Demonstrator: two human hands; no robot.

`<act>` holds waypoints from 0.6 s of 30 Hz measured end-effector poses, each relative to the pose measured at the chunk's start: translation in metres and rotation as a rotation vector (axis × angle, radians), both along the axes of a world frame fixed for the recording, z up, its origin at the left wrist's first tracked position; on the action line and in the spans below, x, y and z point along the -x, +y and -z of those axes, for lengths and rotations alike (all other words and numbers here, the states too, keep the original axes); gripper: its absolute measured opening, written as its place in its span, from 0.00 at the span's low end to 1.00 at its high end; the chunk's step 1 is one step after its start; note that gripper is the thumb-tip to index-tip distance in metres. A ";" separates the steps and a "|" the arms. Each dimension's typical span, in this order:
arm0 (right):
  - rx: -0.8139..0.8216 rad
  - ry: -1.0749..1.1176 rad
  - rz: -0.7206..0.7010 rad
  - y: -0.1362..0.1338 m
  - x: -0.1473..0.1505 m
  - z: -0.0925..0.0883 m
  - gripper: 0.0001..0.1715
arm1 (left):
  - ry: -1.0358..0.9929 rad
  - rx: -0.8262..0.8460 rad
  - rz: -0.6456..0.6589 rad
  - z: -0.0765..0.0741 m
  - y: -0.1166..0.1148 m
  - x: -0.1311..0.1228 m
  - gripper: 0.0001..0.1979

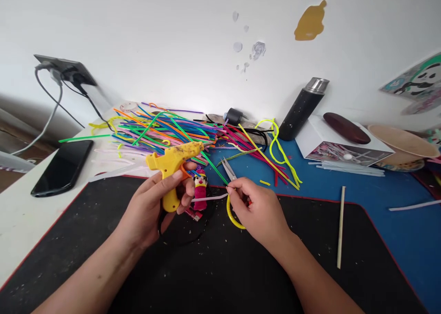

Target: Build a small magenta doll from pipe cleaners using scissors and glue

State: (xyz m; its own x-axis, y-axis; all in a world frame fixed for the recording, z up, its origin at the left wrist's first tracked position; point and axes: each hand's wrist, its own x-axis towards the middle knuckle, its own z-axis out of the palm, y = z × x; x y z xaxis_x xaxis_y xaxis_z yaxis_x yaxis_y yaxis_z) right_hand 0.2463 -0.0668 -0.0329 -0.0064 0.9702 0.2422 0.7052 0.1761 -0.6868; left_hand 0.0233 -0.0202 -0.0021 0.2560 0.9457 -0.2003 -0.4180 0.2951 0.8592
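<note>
Head view: left hand (150, 195) grips the glue gun (174, 159); I'd keep its nozzle (207, 144) clear of my right hand (259, 203), pinching a pale pipe cleaner (215, 198).

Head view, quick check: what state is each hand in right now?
Left hand: closed around the handle of the yellow glue gun.
Right hand: closed, apparently pinching the end of a pale strip.

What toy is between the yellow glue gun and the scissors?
The head view shows a little pink doll there, a pale pipe cleaner crossing in front.
</note>
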 end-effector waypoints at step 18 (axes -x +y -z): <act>0.102 0.260 -0.034 0.000 0.010 0.003 0.08 | 0.007 0.000 -0.073 0.000 -0.002 0.004 0.21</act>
